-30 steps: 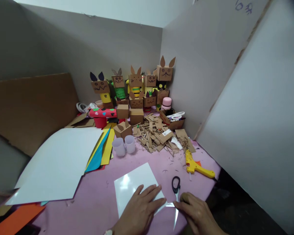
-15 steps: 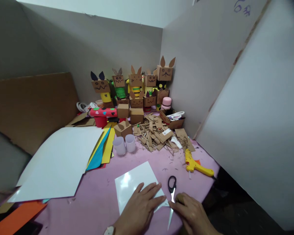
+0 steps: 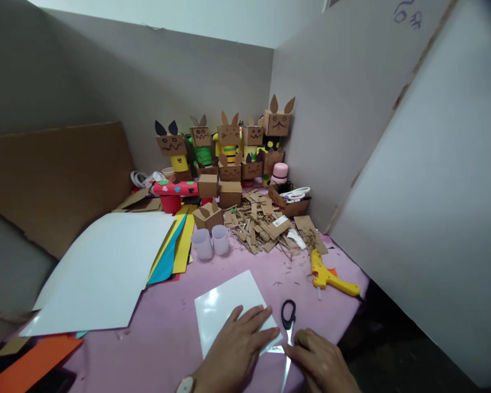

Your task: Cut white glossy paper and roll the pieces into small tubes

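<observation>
Scissors: on the pink tabletop (image 3: 159,349), the scissors (image 3: 289,333) lie just left of the right hand (image 3: 317,355), which is nearer to them than the left.
Blades: spread; one points toward the person, the other leftward to the near-right edge of the white sheet (image 3: 225,297).
Right hand: fingers curled narrow, holding the scissors near the pivot.
Left hand: the left hand (image 3: 243,334) is flat on the sheet, fingers somewhat spread.
Hard to see: second handle hidden; whether the left blade passes under the sheet, unclear.

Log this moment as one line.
left hand: on small white sheet | right hand: at scissors | glue gun: lying on pink table
</observation>
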